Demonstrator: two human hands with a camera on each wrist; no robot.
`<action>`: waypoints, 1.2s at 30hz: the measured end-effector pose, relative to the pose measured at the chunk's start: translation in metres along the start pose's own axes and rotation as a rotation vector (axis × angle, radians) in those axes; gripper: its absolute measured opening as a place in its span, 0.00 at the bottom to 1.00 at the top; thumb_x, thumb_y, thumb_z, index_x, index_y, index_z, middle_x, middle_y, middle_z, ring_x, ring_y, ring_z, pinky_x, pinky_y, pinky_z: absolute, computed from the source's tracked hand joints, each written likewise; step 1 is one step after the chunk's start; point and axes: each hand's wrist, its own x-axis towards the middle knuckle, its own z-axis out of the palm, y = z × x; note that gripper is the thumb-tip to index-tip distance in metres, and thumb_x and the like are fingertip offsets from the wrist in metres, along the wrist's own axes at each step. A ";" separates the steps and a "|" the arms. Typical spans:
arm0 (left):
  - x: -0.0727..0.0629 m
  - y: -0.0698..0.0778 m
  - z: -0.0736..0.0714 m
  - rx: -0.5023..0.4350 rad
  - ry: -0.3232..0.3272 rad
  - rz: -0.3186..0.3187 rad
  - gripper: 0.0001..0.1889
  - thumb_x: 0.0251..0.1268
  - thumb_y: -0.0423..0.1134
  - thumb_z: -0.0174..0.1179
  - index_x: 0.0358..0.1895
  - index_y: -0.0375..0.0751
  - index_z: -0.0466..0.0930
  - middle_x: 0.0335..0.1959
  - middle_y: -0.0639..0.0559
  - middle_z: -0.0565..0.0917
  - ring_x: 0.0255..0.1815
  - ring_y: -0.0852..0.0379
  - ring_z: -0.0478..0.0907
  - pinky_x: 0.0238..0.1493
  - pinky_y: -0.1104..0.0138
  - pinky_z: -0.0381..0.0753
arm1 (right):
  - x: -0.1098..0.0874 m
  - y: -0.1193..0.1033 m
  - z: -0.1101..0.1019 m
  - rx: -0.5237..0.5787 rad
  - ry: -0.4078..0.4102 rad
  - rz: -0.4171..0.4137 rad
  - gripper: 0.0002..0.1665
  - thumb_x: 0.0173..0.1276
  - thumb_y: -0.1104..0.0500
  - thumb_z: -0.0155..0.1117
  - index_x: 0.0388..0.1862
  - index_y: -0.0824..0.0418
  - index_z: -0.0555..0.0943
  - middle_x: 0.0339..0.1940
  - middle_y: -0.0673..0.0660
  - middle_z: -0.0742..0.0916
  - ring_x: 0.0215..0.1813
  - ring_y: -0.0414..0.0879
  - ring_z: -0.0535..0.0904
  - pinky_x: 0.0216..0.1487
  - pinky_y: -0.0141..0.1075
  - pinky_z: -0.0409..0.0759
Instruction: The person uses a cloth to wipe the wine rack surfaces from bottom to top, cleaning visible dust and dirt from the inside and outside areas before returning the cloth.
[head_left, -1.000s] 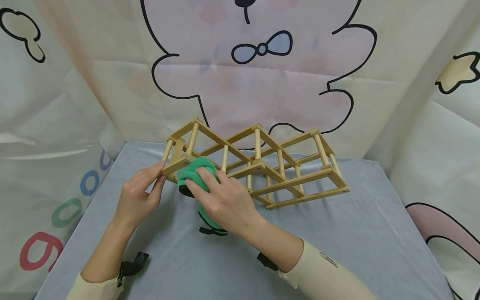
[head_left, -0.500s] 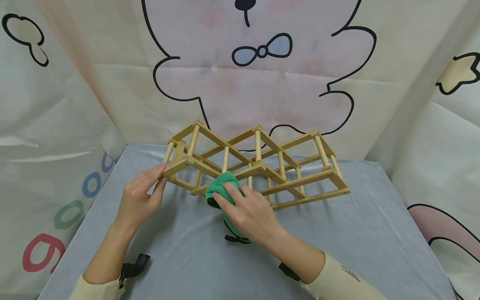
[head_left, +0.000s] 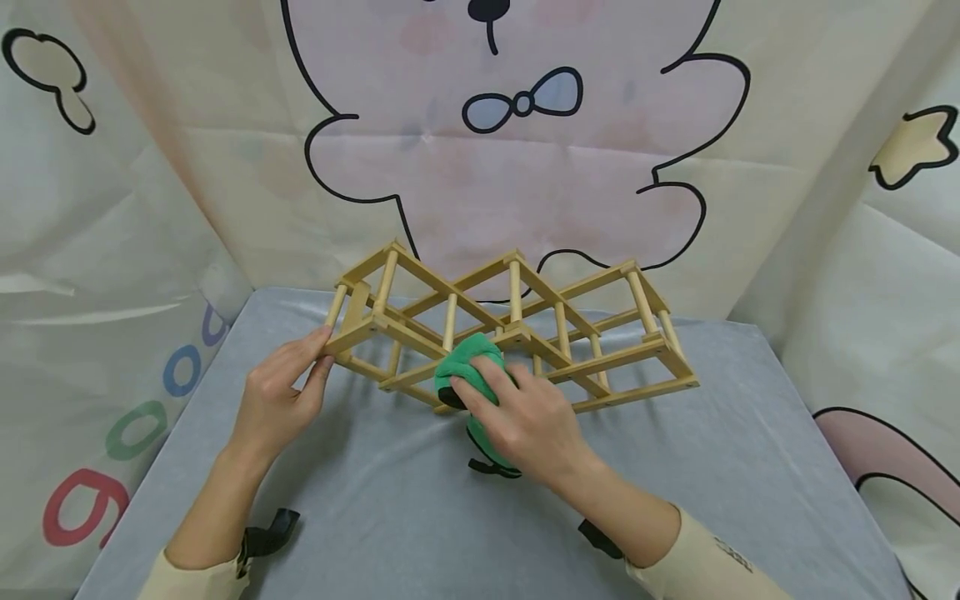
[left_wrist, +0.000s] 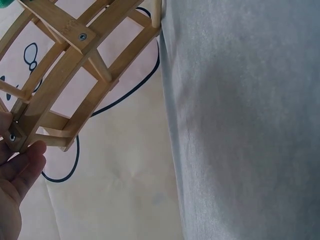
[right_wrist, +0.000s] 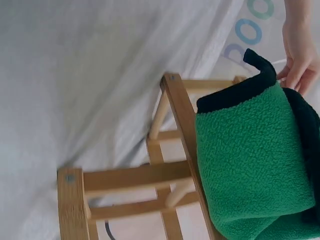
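A wooden zigzag rack (head_left: 558, 300) of slats joined by round dowels stands tilted on the table in the head view. At its left end my left hand (head_left: 281, 392) pinches the corner between thumb and fingers. My right hand (head_left: 528, 417) holds a folded green cloth (head_left: 468, 358) with dark edging against a front slat near the rack's middle. Part of the cloth hangs below that hand. The right wrist view shows the cloth (right_wrist: 255, 160) lying along a slat, with the left hand (right_wrist: 300, 55) beyond it. Screw heads show on the slats in the left wrist view.
A light blue-grey cloth covers the table (head_left: 375, 517). Behind it hangs a printed backdrop (head_left: 562, 183) with a bow tie drawing, and side sheets (head_left: 127, 317) with letters and shapes close in both sides. A dark strap (head_left: 273, 533) sits at the left wrist.
My right hand has moved the green cloth rightward along the front slats, from near the rack's left end to its middle. My left hand keeps its pinch on the corner.
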 end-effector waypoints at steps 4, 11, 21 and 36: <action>-0.001 0.000 0.000 0.004 0.002 -0.001 0.25 0.55 0.17 0.68 0.60 0.25 0.84 0.51 0.34 0.88 0.45 0.36 0.88 0.65 0.80 0.72 | -0.002 0.010 -0.010 0.002 0.038 0.010 0.17 0.78 0.63 0.56 0.55 0.55 0.89 0.53 0.61 0.86 0.32 0.53 0.79 0.21 0.36 0.79; -0.002 -0.001 -0.001 -0.002 0.002 -0.002 0.26 0.56 0.18 0.67 0.61 0.27 0.83 0.51 0.34 0.88 0.44 0.36 0.88 0.64 0.80 0.73 | -0.006 0.019 -0.020 0.030 0.088 0.047 0.19 0.67 0.65 0.62 0.54 0.56 0.88 0.52 0.62 0.87 0.33 0.56 0.80 0.22 0.39 0.81; -0.001 -0.001 -0.001 0.000 0.005 0.008 0.25 0.56 0.18 0.67 0.60 0.26 0.84 0.51 0.34 0.88 0.45 0.36 0.88 0.65 0.79 0.73 | -0.015 0.023 -0.019 0.048 0.166 0.054 0.22 0.65 0.69 0.58 0.52 0.57 0.89 0.50 0.62 0.88 0.32 0.56 0.81 0.25 0.41 0.83; -0.001 0.001 -0.002 0.003 -0.011 -0.005 0.26 0.55 0.16 0.68 0.61 0.26 0.83 0.51 0.34 0.89 0.45 0.37 0.88 0.64 0.80 0.73 | -0.048 0.029 -0.015 0.058 0.133 0.061 0.21 0.66 0.67 0.57 0.53 0.58 0.89 0.51 0.64 0.88 0.34 0.59 0.83 0.28 0.47 0.86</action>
